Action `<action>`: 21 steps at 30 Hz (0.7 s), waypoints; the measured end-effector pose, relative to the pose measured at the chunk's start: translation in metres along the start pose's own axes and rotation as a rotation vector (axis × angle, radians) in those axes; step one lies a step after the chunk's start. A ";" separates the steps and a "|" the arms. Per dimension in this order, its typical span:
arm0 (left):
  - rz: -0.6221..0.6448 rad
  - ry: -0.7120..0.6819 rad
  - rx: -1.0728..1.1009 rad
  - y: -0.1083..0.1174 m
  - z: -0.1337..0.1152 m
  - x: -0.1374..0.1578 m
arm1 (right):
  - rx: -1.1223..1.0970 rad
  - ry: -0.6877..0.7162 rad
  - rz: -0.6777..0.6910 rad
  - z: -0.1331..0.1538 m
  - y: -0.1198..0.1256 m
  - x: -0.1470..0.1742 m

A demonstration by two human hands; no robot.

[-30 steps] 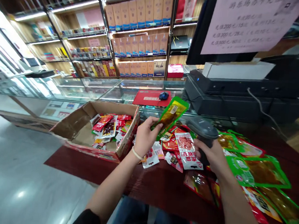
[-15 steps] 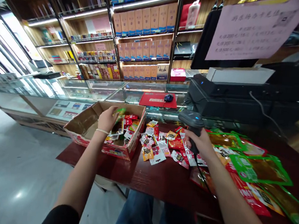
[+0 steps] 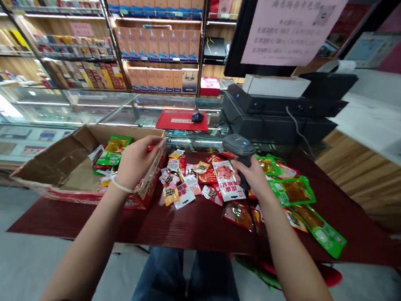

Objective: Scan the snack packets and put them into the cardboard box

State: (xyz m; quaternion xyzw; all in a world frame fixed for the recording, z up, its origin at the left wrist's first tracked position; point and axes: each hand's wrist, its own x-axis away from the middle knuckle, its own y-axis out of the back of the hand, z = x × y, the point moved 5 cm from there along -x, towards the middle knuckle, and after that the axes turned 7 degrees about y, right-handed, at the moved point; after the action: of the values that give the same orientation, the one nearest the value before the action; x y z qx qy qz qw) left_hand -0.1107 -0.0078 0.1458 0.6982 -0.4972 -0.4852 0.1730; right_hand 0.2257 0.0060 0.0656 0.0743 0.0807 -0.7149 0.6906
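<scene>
My right hand [image 3: 254, 177] is wrapped round the handle of a black barcode scanner [image 3: 239, 147], held over the snack packets with its cord hanging down. Beneath it lies a white and red snack packet [image 3: 228, 178]. My left hand [image 3: 138, 161] hovers over the right side of an open cardboard box [image 3: 55, 166]. Its thumb and forefinger are apart, with no packet visible in them; the other fingers are partly hidden. Inside the box, left of that hand, a green-edged snack packet [image 3: 116, 148] rests on other packets.
Small snack packets [image 3: 175, 178] are spread over the dark red tabletop [image 3: 179, 228] between my hands. Green packets [image 3: 295, 191] lie to the right. Behind stand a glass counter, a red mat [image 3: 178, 119] with a mouse [image 3: 197, 117], and a black register unit [image 3: 273, 124].
My left hand has moved right, from inside the box to its right side, and let go of a green packet. The view has turned right; the scanner stays in my right hand.
</scene>
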 end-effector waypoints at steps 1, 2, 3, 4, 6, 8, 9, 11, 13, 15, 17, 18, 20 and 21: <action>0.018 -0.019 0.000 -0.009 -0.014 0.002 | 0.011 -0.010 -0.019 -0.001 0.009 0.003; 0.033 -0.032 0.010 -0.020 -0.026 0.004 | 0.024 -0.021 -0.032 -0.001 0.017 0.006; 0.052 -0.039 0.037 -0.032 -0.036 0.006 | 0.038 -0.026 -0.043 -0.002 0.025 0.009; 0.076 -0.039 0.080 -0.046 -0.045 0.007 | 0.049 -0.026 -0.054 -0.002 0.033 0.013; 0.148 -0.028 0.197 -0.081 -0.060 0.012 | 0.064 -0.020 -0.076 -0.002 0.048 0.021; 0.230 -0.016 0.321 -0.121 -0.073 0.020 | 0.064 -0.024 -0.110 -0.004 0.061 0.029; 0.269 -0.019 0.377 -0.142 -0.080 0.026 | 0.057 -0.029 -0.129 -0.006 0.066 0.032; 0.358 -0.062 0.480 -0.183 -0.094 0.041 | 0.032 -0.038 -0.150 -0.010 0.074 0.036; 0.439 -0.132 0.551 -0.217 -0.105 0.058 | -0.001 -0.047 -0.162 -0.015 0.078 0.037; 0.461 -0.200 0.515 -0.239 -0.111 0.072 | -0.024 -0.054 -0.171 -0.020 0.080 0.036; 0.490 -0.285 0.360 -0.251 -0.113 0.083 | -0.038 -0.051 -0.188 -0.025 0.080 0.033; 0.507 -0.324 0.262 -0.253 -0.114 0.087 | -0.046 -0.048 -0.191 -0.027 0.079 0.032; 0.528 -0.370 0.098 -0.253 -0.112 0.091 | -0.066 -0.041 -0.192 -0.032 0.075 0.030; 0.531 -0.380 0.051 -0.251 -0.110 0.092 | -0.077 -0.039 -0.191 -0.034 0.072 0.029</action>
State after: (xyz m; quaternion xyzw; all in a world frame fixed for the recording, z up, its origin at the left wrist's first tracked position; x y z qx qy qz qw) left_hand 0.1184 -0.0016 -0.0305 0.4452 -0.6972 -0.5322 0.1801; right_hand 0.2966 -0.0171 0.0251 0.0257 0.1015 -0.7752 0.6230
